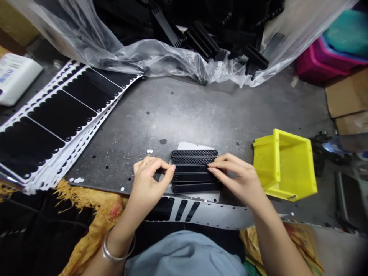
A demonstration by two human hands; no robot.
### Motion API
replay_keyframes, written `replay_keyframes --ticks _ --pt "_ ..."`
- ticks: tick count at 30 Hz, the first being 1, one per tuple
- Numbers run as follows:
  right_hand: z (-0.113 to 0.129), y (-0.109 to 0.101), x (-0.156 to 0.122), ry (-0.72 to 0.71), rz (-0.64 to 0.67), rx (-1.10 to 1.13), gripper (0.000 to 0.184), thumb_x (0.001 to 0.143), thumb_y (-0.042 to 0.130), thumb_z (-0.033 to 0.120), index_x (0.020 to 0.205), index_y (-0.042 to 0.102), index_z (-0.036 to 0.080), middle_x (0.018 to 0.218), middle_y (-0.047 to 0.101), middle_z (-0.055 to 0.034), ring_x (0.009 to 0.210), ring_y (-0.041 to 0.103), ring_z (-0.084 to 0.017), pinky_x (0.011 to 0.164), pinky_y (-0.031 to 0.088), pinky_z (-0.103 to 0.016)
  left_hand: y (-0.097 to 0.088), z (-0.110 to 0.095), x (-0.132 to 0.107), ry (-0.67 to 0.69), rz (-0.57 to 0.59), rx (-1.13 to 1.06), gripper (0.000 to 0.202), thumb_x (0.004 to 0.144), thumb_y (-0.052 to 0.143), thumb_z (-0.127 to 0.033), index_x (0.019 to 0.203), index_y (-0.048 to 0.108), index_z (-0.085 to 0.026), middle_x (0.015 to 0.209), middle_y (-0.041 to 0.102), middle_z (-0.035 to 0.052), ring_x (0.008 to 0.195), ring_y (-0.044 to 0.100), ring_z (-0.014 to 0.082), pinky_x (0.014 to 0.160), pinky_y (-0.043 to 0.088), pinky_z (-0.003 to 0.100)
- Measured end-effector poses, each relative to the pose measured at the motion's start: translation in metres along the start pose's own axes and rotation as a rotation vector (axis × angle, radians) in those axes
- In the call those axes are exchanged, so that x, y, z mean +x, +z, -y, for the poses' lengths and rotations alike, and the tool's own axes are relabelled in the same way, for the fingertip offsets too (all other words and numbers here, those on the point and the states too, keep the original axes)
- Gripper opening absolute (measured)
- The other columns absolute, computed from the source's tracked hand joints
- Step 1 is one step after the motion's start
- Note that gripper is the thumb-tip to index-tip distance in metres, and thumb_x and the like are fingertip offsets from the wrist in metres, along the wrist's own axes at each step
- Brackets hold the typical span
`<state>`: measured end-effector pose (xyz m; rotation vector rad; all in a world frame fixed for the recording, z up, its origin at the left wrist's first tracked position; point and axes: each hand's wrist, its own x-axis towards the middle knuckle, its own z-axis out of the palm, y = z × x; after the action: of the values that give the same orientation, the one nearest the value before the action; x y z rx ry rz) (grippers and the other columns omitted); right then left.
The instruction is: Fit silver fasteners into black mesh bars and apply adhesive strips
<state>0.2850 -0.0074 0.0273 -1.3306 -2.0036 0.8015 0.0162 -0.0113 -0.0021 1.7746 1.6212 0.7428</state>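
Several long black plastic strips (194,170) lie side by side on the grey table (201,115), the two farthest showing a mesh pattern. My left hand (149,180) pinches the left end of one middle strip with thumb and forefinger. My right hand (238,178) presses its fingertips on the right end of the same row. A white backing sheet (201,214) with a few black stickers lies at the table edge below my hands.
A stack of white sheets of black stickers (57,122) fans out on the left. A clear plastic bag (161,61) of black parts fills the back. A yellow bin (284,165) stands right of my hands. Pink and teal baskets (333,50) and cardboard sit far right.
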Motion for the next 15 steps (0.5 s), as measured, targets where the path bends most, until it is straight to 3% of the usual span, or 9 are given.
replay_keyframes --ticks 4,7,9,11,15 --pt "-0.016 0.003 0.001 -0.011 0.018 0.085 0.011 0.097 0.067 0.019 0.103 0.076 0.023 0.095 0.069 -0.0031 0.083 0.067 -0.015 0.071 0.056 -0.029 0.000 0.000 0.005 0.011 0.001 0.032 0.022 0.096 0.063 -0.036 0.077 0.065 -0.025 0.084 0.074 -0.0045 0.090 0.065 0.0199 0.096 0.032 0.039" --pt "-0.012 0.003 -0.003 -0.075 -0.033 -0.005 0.014 0.097 0.067 0.019 0.106 0.076 0.024 0.095 0.064 -0.0041 0.083 0.064 -0.016 0.072 0.056 -0.031 -0.006 -0.003 0.001 0.019 0.013 0.066 0.023 0.098 0.061 -0.039 0.081 0.066 -0.025 0.086 0.075 -0.0036 0.090 0.066 0.0206 0.096 0.035 0.039" --pt "-0.001 0.002 -0.018 -0.103 -0.155 -0.110 0.019 0.097 0.067 0.016 0.112 0.075 0.023 0.097 0.059 -0.0053 0.086 0.063 -0.017 0.075 0.056 -0.033 -0.012 -0.007 -0.012 0.014 -0.011 0.110 0.020 0.101 0.058 -0.041 0.092 0.066 -0.026 0.090 0.075 -0.0021 0.088 0.066 0.0208 0.092 0.038 0.037" --pt "0.012 0.003 -0.042 -0.075 -0.191 -0.118 0.024 0.096 0.066 0.012 0.118 0.072 0.022 0.099 0.059 -0.0059 0.088 0.063 -0.017 0.078 0.057 -0.032 -0.015 -0.013 -0.033 0.018 -0.029 0.173 0.019 0.103 0.055 -0.041 0.099 0.064 -0.025 0.093 0.075 -0.0004 0.085 0.065 0.0213 0.086 0.040 0.036" --pt "0.026 0.025 -0.088 -0.015 -0.007 0.012 0.021 0.099 0.064 0.013 0.118 0.070 0.019 0.100 0.065 -0.0064 0.091 0.066 -0.016 0.080 0.059 -0.029 0.000 -0.028 -0.075 0.179 0.074 0.228 0.013 0.101 0.060 -0.037 0.105 0.065 -0.025 0.098 0.075 0.0005 0.093 0.065 0.0229 0.091 0.037 0.037"
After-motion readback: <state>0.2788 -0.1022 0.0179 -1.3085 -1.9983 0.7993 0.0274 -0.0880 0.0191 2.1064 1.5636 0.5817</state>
